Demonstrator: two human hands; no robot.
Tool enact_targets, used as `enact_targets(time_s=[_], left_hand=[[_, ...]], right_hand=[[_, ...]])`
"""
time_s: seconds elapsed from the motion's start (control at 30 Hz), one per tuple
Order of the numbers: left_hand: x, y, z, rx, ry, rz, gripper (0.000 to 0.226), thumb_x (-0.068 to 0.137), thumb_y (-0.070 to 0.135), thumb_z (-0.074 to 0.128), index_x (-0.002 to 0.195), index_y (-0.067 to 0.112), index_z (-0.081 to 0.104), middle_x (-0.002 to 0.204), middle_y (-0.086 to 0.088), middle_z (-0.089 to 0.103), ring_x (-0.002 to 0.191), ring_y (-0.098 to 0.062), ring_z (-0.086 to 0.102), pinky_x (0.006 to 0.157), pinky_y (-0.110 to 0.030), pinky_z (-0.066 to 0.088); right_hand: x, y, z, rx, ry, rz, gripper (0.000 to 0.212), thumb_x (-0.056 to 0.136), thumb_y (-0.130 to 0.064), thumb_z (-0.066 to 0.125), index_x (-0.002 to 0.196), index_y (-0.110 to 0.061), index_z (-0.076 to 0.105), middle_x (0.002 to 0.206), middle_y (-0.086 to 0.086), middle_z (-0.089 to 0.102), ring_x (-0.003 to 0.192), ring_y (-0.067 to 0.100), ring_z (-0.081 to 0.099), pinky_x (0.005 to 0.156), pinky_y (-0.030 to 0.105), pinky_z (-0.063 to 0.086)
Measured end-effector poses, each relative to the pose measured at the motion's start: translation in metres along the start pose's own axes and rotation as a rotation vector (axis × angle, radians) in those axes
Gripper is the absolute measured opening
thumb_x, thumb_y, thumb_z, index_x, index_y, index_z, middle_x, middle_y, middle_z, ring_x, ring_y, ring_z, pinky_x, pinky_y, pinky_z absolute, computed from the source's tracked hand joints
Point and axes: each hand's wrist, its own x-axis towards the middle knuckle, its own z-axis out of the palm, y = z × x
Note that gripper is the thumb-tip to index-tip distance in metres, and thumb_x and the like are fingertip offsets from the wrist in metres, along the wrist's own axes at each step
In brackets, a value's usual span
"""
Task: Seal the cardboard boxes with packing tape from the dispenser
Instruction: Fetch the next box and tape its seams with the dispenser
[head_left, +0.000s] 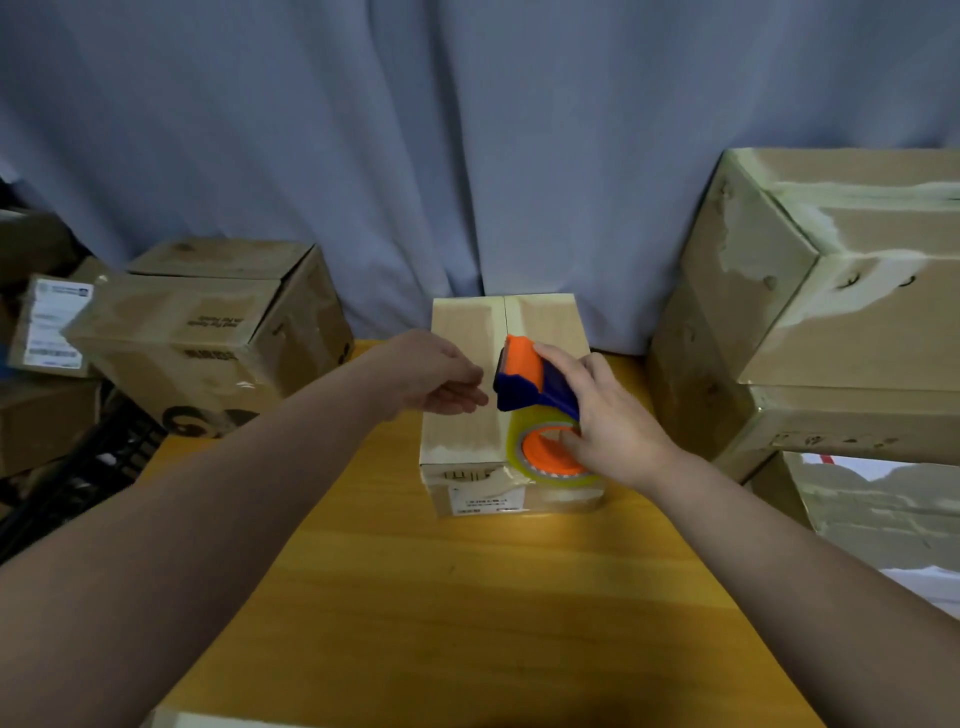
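A small cardboard box stands in the middle of the yellow wooden table, its top flaps closed along a centre seam. My right hand grips a blue and orange tape dispenser with a clear tape roll, held over the right half of the box top. My left hand hovers over the left half of the box top, fingers straight and pointing toward the dispenser's front. Whether tape is stuck to the seam I cannot tell.
Large taped cardboard boxes are stacked at the right. More boxes sit at the left beside a black crate. A grey curtain hangs behind. Another box edge shows at the table's near side.
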Motion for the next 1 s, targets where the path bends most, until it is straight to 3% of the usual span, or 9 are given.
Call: enact_targets(time_s=[0.1, 0.23, 0.33, 0.43, 0.57, 0.67, 0.8, 1.0], left_hand=[[0.0, -0.004, -0.01, 0.1, 0.041, 0.052, 0.013, 0.094, 0.013, 0.058, 0.094, 0.003, 0.066, 0.075, -0.004, 0.072, 0.061, -0.005, 0.066, 0.053, -0.013, 0.05], [0.001, -0.022, -0.016, 0.148, 0.08, 0.086, 0.012, 0.094, 0.014, 0.058, 0.089, 0.006, 0.065, 0.075, -0.002, 0.069, 0.066, -0.007, 0.063, 0.054, -0.012, 0.049], [0.002, -0.045, -0.03, 0.059, 0.093, 0.046, 0.013, 0.093, 0.012, 0.059, 0.091, 0.002, 0.066, 0.079, -0.007, 0.067, 0.072, -0.014, 0.062, 0.064, -0.019, 0.053], [0.0, -0.082, -0.053, -0.01, 0.123, -0.028, 0.012, 0.093, 0.009, 0.058, 0.086, 0.001, 0.064, 0.077, -0.009, 0.064, 0.069, -0.014, 0.059, 0.057, -0.015, 0.053], [-0.001, -0.127, -0.06, -0.063, 0.148, -0.129, 0.018, 0.095, 0.008, 0.056, 0.078, 0.002, 0.06, 0.072, -0.011, 0.06, 0.063, -0.017, 0.055, 0.05, -0.017, 0.05], [0.004, -0.142, -0.048, -0.1, 0.275, -0.168, 0.023, 0.094, 0.019, 0.058, 0.075, 0.005, 0.058, 0.075, -0.013, 0.06, 0.06, -0.019, 0.051, 0.053, -0.025, 0.045], [0.009, -0.153, -0.03, 0.159, 0.417, -0.118, 0.042, 0.086, 0.049, 0.063, 0.073, 0.01, 0.052, 0.069, -0.004, 0.053, 0.062, -0.016, 0.048, 0.054, -0.028, 0.037], [0.014, -0.167, -0.014, 0.141, 0.522, -0.095, 0.042, 0.086, 0.047, 0.065, 0.082, 0.009, 0.047, 0.07, -0.003, 0.046, 0.06, -0.016, 0.044, 0.051, -0.032, 0.035]], right_hand=[[0.004, -0.01, -0.005, -0.179, 0.002, -0.06, 0.098, 0.086, -0.019, 0.066, 0.147, -0.049, -0.005, 0.122, -0.001, 0.033, 0.101, 0.015, 0.046, 0.078, 0.026, 0.049], [0.013, -0.018, -0.012, -0.359, -0.03, -0.157, 0.088, 0.092, -0.027, 0.058, 0.148, -0.047, -0.007, 0.118, 0.0, 0.039, 0.096, 0.01, 0.038, 0.08, 0.021, 0.039], [0.012, -0.011, -0.019, -0.465, -0.123, -0.136, 0.085, 0.094, -0.034, 0.055, 0.147, -0.048, -0.01, 0.12, 0.0, 0.04, 0.101, 0.012, 0.041, 0.085, 0.023, 0.038], [0.0, 0.003, -0.025, -0.595, -0.232, -0.085, 0.083, 0.094, -0.041, 0.051, 0.145, -0.05, -0.014, 0.125, 0.001, 0.04, 0.11, 0.017, 0.044, 0.093, 0.028, 0.036], [-0.007, -0.004, -0.013, -0.734, -0.318, -0.125, 0.079, 0.097, -0.037, 0.049, 0.147, -0.048, -0.011, 0.13, 0.003, 0.039, 0.116, 0.02, 0.042, 0.097, 0.031, 0.034], [0.001, -0.018, -0.001, -0.806, -0.365, -0.151, 0.079, 0.096, -0.033, 0.052, 0.149, -0.044, -0.005, 0.133, 0.006, 0.039, 0.121, 0.024, 0.041, 0.099, 0.035, 0.033], [0.007, -0.028, 0.006, -0.863, -0.396, -0.13, 0.075, 0.096, -0.033, 0.052, 0.15, -0.042, 0.001, 0.133, 0.009, 0.04, 0.123, 0.028, 0.041, 0.101, 0.038, 0.033], [0.013, -0.041, 0.008, -0.898, -0.423, -0.104, 0.072, 0.097, -0.028, 0.051, 0.151, -0.043, 0.005, 0.132, 0.009, 0.04, 0.121, 0.028, 0.041, 0.099, 0.039, 0.032]])
